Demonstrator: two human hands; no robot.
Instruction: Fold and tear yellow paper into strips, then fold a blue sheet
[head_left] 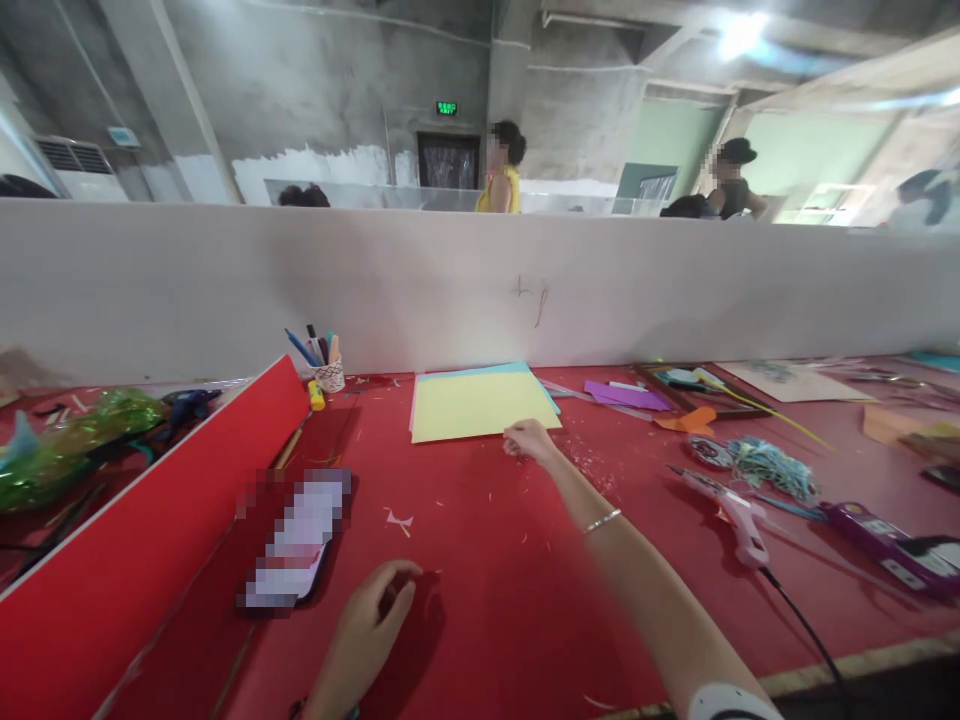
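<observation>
My right hand [529, 440] is at the front edge of a yellow paper sheet [480, 405]. Its fingers are curled closed, and I cannot make out whether they pinch the paper's edge or some small scrap. Blue and pink sheets show from under the yellow one. Close to me, my left hand [375, 610] hovers low over the red table [480, 560], thumb and forefinger curved with a gap between them, holding nothing. A phone [300, 540] lies to the left of that hand. A scrap of pinkish paper [399, 521] rests between phone and yellow sheet.
A red board [165, 490] stands at the left. Behind it are a pen cup [328, 373] and a yellow glue stick [316, 396]. To the right lie a pink glue gun [727, 510] with its cord, tangled blue yarn [772, 468], purple paper [626, 395] and a purple power strip [892, 548].
</observation>
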